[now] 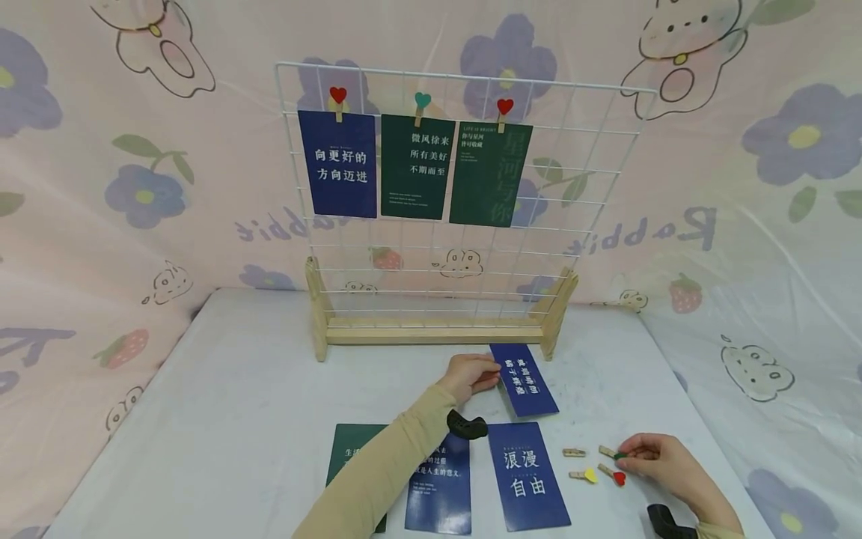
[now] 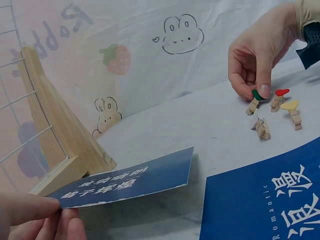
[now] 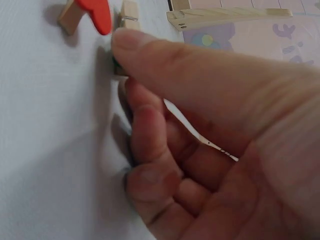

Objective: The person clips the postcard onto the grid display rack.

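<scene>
My left hand (image 1: pixel 469 378) pinches one edge of a blue card (image 1: pixel 525 380) with white lettering, tilted above the table near the rack's right foot. At the right, my right hand (image 1: pixel 663 468) pinches a small wooden clothespin with a green heart (image 2: pixel 253 100); in the right wrist view the thumb covers most of it. Beside those fingers lie a clothespin with a red heart (image 1: pixel 614 474), one with a yellow heart (image 1: pixel 584 475) and one with a pale top (image 1: pixel 574 452). A white wire grid rack (image 1: pixel 431 258) on wooden feet carries three cards hung by heart clothespins.
On the table's front part lie a blue card (image 1: pixel 528 479), another blue card (image 1: pixel 441 494) and a green card (image 1: pixel 350 449), the last two partly under my left sleeve. Patterned cloth (image 1: pixel 754 262) hangs round the white table (image 1: pixel 222 419).
</scene>
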Motion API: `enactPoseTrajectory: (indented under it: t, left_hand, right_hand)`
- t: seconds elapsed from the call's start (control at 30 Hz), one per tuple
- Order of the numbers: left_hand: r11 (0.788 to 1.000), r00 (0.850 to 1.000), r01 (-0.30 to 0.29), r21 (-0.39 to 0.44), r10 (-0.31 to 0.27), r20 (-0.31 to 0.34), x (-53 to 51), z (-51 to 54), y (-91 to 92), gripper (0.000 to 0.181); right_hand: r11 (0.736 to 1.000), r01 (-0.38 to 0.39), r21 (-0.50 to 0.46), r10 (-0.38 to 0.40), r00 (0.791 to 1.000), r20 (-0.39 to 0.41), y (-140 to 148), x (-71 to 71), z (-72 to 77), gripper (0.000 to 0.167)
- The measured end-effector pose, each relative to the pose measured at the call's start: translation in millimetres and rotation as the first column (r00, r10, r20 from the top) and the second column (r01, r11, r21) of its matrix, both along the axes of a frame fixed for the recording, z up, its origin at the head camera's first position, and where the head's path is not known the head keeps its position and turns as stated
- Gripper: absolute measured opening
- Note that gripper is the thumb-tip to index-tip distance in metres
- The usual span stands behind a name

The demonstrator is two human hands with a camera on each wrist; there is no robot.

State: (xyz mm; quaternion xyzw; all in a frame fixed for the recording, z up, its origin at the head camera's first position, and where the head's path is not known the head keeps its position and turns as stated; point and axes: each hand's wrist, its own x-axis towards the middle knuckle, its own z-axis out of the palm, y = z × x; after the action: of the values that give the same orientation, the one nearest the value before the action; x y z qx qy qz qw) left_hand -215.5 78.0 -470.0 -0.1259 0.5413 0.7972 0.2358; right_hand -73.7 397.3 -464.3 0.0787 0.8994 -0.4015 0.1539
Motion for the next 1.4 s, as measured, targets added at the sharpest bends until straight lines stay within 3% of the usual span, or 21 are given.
enactPoseTrajectory:
  t: [0.27,0.43,0.67,0.83,0.97,1.17,1.4]
  left_hand:
    - [0.999,1.000,0.029,0.020,-0.029,-0.011,-0.4,3.1,-8.6,0.028]
    - [0.996,0.996,0.082,0.045,-0.080,-0.042,0.9,5.1,-19.1,0.028]
    - [0.993,0.993,0.106,0.050,-0.103,-0.065,1.7,3.0,-36.4,0.030]
    - [0.990,0.988,0.137,0.047,-0.133,-0.077,1.3,3.1,-46.3,0.029]
    - [0.987,0.984,0.154,0.043,-0.149,-0.093,0.1,4.8,-52.4,0.029]
    - [0.989,0.980,0.149,0.007,-0.147,-0.133,-0.4,10.6,-59.1,0.027]
    - [0.990,0.976,0.139,-0.016,-0.140,-0.165,0.6,20.1,-63.8,0.027]
  right_hand:
    - [0.999,-0.025,0.040,0.025,1.000,0.004,1,-3.9,2.8,0.022]
    - [0.999,-0.026,0.037,0.026,0.999,0.019,-2,-8.1,7.1,0.021]
    - [0.992,-0.099,-0.079,0.099,0.995,-0.006,-4,-19.2,14.3,0.029]
    - [0.957,-0.189,-0.219,0.184,0.982,-0.042,-6,-30.2,21.6,0.030]
    - [0.935,-0.236,-0.266,0.225,0.972,-0.072,-10,-39.0,28.3,0.031]
    - [0.930,-0.260,-0.259,0.242,0.965,-0.099,-20,-50.1,36.8,0.036]
    - [0.946,-0.245,-0.213,0.223,0.967,-0.123,-34,-62.8,48.4,0.035]
